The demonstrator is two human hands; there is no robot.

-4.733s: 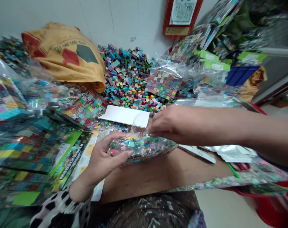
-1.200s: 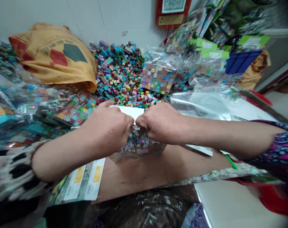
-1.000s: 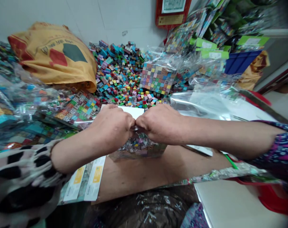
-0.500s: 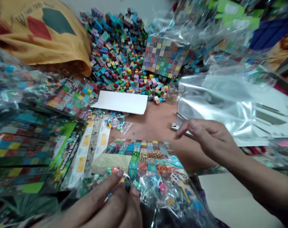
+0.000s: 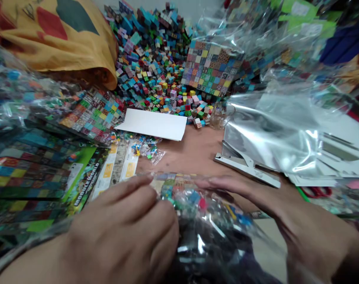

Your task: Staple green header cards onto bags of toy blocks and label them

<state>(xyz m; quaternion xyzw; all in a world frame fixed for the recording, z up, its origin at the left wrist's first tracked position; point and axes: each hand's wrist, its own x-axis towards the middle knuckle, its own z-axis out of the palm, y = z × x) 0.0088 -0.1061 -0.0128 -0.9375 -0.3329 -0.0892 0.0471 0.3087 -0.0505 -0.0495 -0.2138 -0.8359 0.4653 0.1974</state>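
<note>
A clear plastic bag [image 5: 209, 232] lies before me. It holds a sheet of colourful cubes [image 5: 179, 179] and several small coloured pieces at the near side. My left hand [image 5: 128, 225] is closed at the bag's left side, its fingers curled on the plastic and its fingertips mostly hidden. Over the far right part of the bag reaches my right hand [image 5: 256, 201], slightly blurred, fingers stretched out and touching the bag. Its thumb cannot be made out. Beyond it, a metal stapler [image 5: 247, 169] rests on the table.
A folded white card [image 5: 155, 124] lies on the brown table [image 5: 197, 152]. Loose cubes [image 5: 155, 71] are heaped behind it. Packed cube sets [image 5: 28, 173] stand left, below a yellow cloth bag [image 5: 78, 47]. Plastic sleeves [image 5: 271, 126] and red-handled scissors [image 5: 317, 192] lie right.
My right hand has come down and left from near the stapler onto the bag. My left hand has moved up and further over the bag, its fingers more curled. The view shifted slightly.
</note>
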